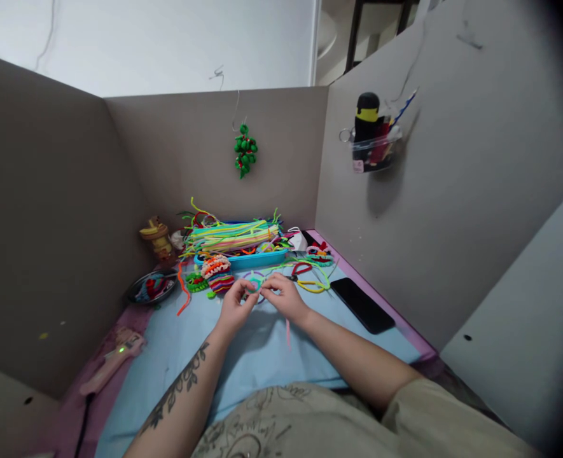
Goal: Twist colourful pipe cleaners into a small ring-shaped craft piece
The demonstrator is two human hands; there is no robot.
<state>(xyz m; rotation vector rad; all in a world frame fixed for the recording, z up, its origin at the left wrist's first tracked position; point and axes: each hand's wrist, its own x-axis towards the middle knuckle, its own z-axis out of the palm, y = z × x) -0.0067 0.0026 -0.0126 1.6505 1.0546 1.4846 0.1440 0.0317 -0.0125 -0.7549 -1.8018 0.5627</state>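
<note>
Over the middle of the blue-covered table, both my hands meet at a small coil of teal pipe cleaner (254,285), with purple loops showing around it. My left hand (237,306) pinches its left side between thumb and fingertips. From the right, my right hand (285,297) grips the same coil with bent fingers. A pink strip (288,334) hangs below my right hand; where it begins is hidden. Just beyond my left hand stands a striped, knobbly pipe cleaner piece (217,275), beside a green one (196,282).
Behind my hands, a blue tray (257,259) holds many pipe cleaners (233,235). Right lie loose yellow and red loops (312,286) and a black phone (362,305). Left are a dark bowl (133,294) and a pink glue gun (112,362) with its cord. Grey panels (281,146) enclose the table.
</note>
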